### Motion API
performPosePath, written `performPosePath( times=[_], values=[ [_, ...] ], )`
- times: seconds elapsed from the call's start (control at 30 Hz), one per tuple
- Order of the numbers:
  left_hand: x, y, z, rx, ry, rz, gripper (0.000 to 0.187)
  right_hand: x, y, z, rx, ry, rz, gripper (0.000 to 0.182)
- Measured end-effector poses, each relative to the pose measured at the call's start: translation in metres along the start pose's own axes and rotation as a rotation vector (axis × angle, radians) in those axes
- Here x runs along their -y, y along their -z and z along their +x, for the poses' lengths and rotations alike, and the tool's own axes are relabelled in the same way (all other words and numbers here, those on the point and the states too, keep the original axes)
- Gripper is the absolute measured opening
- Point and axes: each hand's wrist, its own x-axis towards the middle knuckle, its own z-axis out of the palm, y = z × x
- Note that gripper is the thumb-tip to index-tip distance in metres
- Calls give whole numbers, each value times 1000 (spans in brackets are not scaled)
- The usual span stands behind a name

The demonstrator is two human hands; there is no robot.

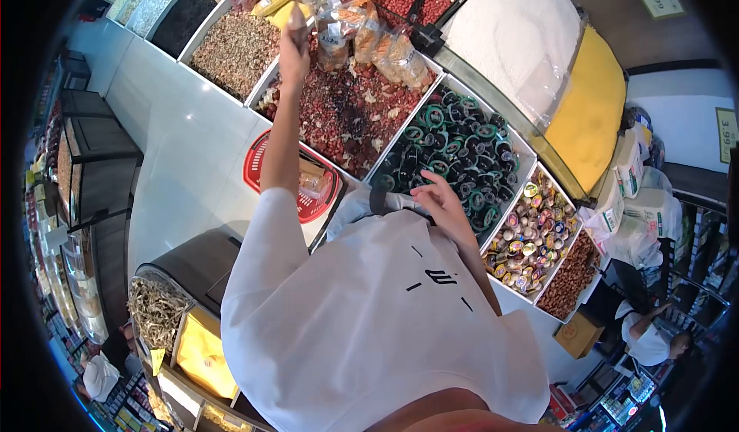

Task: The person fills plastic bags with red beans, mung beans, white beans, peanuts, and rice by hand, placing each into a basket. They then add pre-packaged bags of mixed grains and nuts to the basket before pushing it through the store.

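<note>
My left hand (294, 56) reaches far forward, fingers stretched out over the bins, beside yellow packets (279, 5) and clear bags of dried food (332, 45). Below it is a bin of mixed reddish-brown dried goods (346, 116). My right hand (443, 203) is held near my chest with its fingers apart and nothing in it. It overlaps the edge of a bin of dark jelly cups with green rims (462, 136). A red shopping basket (252, 169) with a packet inside stands on the floor, partly behind my left forearm.
Small round packaged items (531, 236) and brown nuts (568, 278) fill bins to the right. Behind a clear barrier lie white grains (512, 28) and yellow grains (593, 101). Another display stand (204, 259) is at lower left. A person (647, 340) is at far right.
</note>
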Motion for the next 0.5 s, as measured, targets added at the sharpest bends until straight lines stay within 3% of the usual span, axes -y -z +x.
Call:
performPosePath(
  times=[0.03,0.07,0.13,0.17,0.23,0.4,0.5],
  values=[
    [15,-10,0,242,117,-93,48,2,-1,2,11,11,4,45],
    [41,-28,-2,369,98,-15,48,3,-1,2,13,20,-4,45],
    [67,-57,-31,107,10,213,45,6,-1,4,-4,3,13,43],
    [65,-53,-31,97,7,213,45,8,1,3,-15,6,-21,40],
    [61,-37,-45,289,49,109,45,6,6,0,-22,-11,-21,39],
    [19,34,-119,218,44,213,36,-23,25,-21,-24,-58,-78,32],
    [8,84,-202,373,273,221,25,-36,33,-39,-43,-72,-83,30]
  ],
)
